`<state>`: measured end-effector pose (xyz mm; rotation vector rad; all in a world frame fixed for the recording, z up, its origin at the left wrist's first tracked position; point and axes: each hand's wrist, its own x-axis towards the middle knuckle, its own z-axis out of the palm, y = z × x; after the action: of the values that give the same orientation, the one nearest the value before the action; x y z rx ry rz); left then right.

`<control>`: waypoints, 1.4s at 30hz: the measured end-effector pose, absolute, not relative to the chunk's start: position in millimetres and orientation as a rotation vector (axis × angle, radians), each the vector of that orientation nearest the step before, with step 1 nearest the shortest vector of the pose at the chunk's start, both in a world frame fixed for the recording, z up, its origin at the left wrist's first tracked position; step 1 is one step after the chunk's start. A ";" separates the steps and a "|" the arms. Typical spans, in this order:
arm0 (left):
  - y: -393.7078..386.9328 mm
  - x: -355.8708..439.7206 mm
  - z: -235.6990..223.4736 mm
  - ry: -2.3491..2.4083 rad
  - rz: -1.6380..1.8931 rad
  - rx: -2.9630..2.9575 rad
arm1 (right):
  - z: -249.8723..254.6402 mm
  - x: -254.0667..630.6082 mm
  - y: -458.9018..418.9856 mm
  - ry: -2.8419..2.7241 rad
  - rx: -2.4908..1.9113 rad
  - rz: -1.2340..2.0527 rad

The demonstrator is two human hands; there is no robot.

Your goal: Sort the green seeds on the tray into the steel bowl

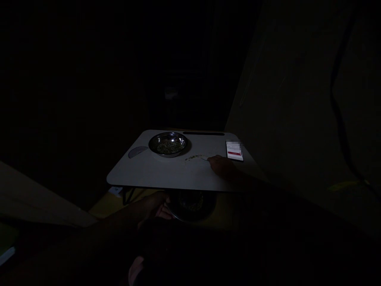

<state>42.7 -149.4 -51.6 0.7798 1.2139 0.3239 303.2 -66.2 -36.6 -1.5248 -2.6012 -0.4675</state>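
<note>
Just below the near edge of the white folding table (166,174), my left hand (157,204) grips the rim of a dark metal bowl (192,208) with small pieces in it. My right hand (222,165) is over the tabletop, fingers pinched on a small pale, flat object (204,158) whose kind I cannot make out. Beside its tip lies a short streak of small greenish pieces (193,157). Farther back and left stands a shiny steel bowl (168,137) holding more greenish pieces, too dim to name.
A lit phone (234,151) lies at the table's right side. A pale half-round mark or piece (137,151) is at the left. A dark slot (204,133) runs along the back edge. The wall (297,119) stands close on the right; most surroundings are dark.
</note>
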 end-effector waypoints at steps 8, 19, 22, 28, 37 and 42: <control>-149.1 44.3 -50.5 1.231 0.313 0.789 | -37.7 296.4 -70.6 -2.612 -1.435 -0.426; -152.2 43.4 -45.2 1.244 0.323 0.758 | -33.8 268.9 -70.3 -2.615 -1.383 -0.457; -152.0 42.9 -45.8 1.230 0.309 0.768 | -33.6 268.1 -67.9 -2.613 -1.408 -0.481; -151.9 41.4 -47.3 1.199 0.309 0.785 | -36.6 272.8 -64.2 -2.584 -1.472 -0.521; -150.0 40.3 -51.7 1.198 0.306 0.773 | -39.5 283.9 -58.8 -2.557 -1.500 -0.565; -149.8 40.5 -52.9 1.204 0.314 0.781 | -37.8 284.6 -62.9 -2.546 -1.495 -0.567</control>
<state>40.5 -149.8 -52.9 0.7808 1.2044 0.3137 284.6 -62.9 -37.8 -1.4953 -2.5458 -0.5672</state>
